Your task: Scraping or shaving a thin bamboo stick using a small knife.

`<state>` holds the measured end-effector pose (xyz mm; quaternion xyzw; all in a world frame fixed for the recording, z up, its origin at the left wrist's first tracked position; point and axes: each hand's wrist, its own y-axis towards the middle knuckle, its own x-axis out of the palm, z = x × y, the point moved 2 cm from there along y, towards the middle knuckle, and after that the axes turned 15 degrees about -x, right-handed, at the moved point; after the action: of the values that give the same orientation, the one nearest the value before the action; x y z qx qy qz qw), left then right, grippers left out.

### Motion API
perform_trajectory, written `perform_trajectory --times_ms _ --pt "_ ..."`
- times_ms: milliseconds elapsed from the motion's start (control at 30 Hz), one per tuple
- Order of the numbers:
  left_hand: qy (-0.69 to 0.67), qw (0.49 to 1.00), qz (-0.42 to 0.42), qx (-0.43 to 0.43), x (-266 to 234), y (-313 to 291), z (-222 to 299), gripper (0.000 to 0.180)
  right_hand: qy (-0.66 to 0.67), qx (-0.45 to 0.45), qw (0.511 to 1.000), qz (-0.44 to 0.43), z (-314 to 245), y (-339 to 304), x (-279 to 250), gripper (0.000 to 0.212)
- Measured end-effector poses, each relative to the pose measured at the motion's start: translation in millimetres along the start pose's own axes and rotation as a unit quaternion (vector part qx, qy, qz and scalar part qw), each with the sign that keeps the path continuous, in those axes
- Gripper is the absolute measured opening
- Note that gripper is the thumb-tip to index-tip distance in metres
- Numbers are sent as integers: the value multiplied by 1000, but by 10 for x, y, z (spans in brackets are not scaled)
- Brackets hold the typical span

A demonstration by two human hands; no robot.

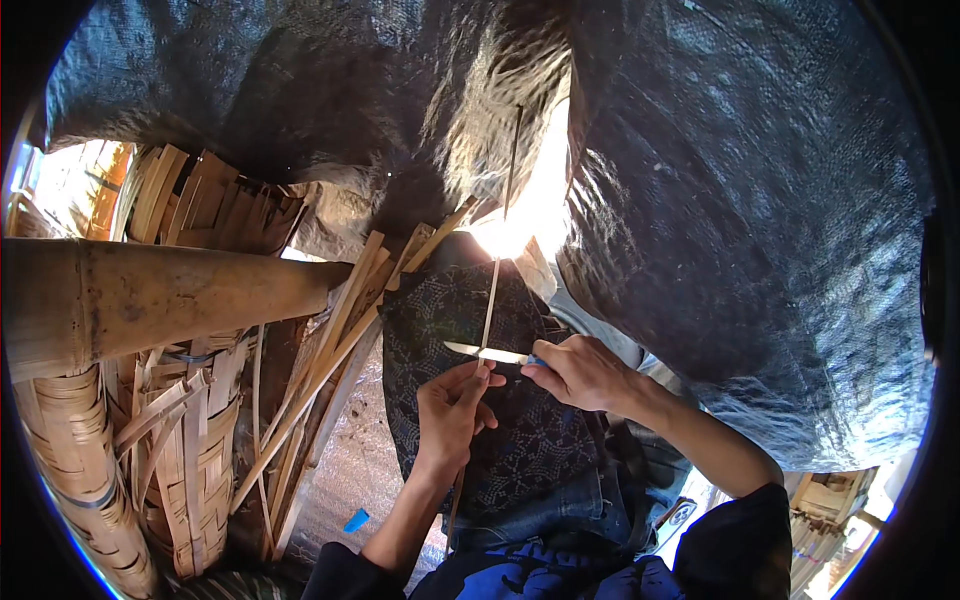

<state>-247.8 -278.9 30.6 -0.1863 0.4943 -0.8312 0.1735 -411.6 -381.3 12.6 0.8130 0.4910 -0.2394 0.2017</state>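
Observation:
Over my lap, my left hand (450, 412) pinches a long thin bamboo strip (491, 305) between thumb and fingers. The strip runs up and away from me past a bright gap, and its lower part trails below the hand. My right hand (585, 372) grips the blue handle of a knife (490, 352). The knife's blade points left and lies across the strip, just above my left fingertips. A dark patterned cloth (440, 310) covers my lap beneath both hands.
A thick bamboo pole (190, 300) juts in from the left. Woven bamboo panels (215, 470) and loose split slats (310, 400) stand below and beside it. Dark plastic sheeting (740, 230) hangs ahead and to the right. A small blue scrap (356, 520) lies on the floor.

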Motion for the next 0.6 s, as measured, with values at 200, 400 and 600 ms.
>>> perform_trajectory --times_ms 200,400,600 --pt "-2 1000 18 19 13 -19 -35 24 -27 1 999 -45 51 -5 5 33" --pt "-6 999 42 22 -19 -27 -59 26 -84 -42 995 -26 145 50 123 36" --pt "-24 996 68 47 35 -18 -99 25 -120 -55 991 -12 199 57 123 38"
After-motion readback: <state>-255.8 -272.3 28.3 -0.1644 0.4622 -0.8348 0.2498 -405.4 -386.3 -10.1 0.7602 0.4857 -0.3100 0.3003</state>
